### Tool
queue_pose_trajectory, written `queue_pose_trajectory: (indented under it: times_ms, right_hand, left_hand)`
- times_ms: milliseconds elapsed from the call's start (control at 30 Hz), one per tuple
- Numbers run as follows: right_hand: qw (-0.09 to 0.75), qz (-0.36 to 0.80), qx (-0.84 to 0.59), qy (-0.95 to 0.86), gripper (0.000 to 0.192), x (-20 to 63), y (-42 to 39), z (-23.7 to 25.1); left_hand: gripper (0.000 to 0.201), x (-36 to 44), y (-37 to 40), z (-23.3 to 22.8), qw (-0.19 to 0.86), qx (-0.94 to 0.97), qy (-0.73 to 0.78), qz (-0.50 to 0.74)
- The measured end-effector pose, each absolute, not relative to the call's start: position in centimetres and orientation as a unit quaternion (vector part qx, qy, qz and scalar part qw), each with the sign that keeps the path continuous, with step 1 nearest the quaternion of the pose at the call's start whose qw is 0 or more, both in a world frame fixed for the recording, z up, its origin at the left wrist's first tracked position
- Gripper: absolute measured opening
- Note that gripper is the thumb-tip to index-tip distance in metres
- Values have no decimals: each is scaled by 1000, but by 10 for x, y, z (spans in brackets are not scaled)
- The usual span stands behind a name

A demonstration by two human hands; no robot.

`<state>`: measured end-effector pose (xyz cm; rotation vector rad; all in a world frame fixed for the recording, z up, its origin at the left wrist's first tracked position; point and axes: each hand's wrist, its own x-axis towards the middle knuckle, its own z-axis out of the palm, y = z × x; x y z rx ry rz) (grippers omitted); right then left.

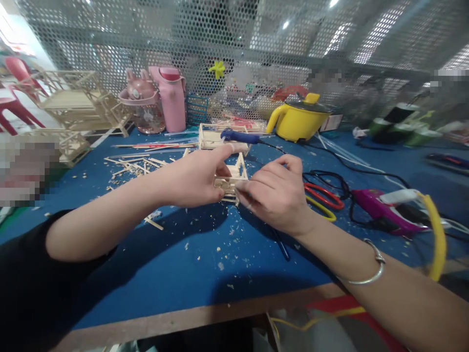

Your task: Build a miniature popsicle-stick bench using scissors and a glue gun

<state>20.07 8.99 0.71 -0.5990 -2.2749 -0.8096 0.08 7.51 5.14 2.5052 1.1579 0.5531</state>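
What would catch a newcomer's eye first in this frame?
Both hands meet at centre: the left hand and the right hand pinch a small wooden stick frame above the blue table. Behind stands a yellow pot; a purple glue gun lies at right.

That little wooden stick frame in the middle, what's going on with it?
A person holds a small wooden stick model above a blue table with both bare hands. The left hand grips it from one side, index finger stretched over the top; the right hand pinches its near lower edge. Loose sticks and shavings lie around. A purple glue gun and red-handled scissors lie to the right, untouched.
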Motion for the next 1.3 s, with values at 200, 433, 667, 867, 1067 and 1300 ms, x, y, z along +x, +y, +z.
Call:
queue_pose_trajectory:
  times_ms: [200, 433, 667, 867, 1067, 1300]
  right_hand:
    - [321, -312, -237, -862, 25, 198, 89, 6]
    - [316, -313, -251, -860, 25, 198, 88, 4]
    - [310, -311, -257, -861, 22, 199, 88, 5]
    - [321, -278, -252, -870, 13, 206, 86, 5]
    - [342, -266, -292, -852, 15, 209, 83, 6]
    - [328, -288, -259, -861, 16, 209, 85, 3]
  left_hand:
    - [72, 5, 81, 42, 149, 876, 398, 227]
    - [68, 10, 80, 38, 129, 864, 421, 245]
    - [59, 12, 78, 34, 104, 852, 439, 266]
    - [58, 11, 78, 35, 91, 855, 438, 261]
    - [58, 12, 77, 37, 88, 858, 442, 247]
    - [56, 11, 77, 36, 89, 859, 440, 247]
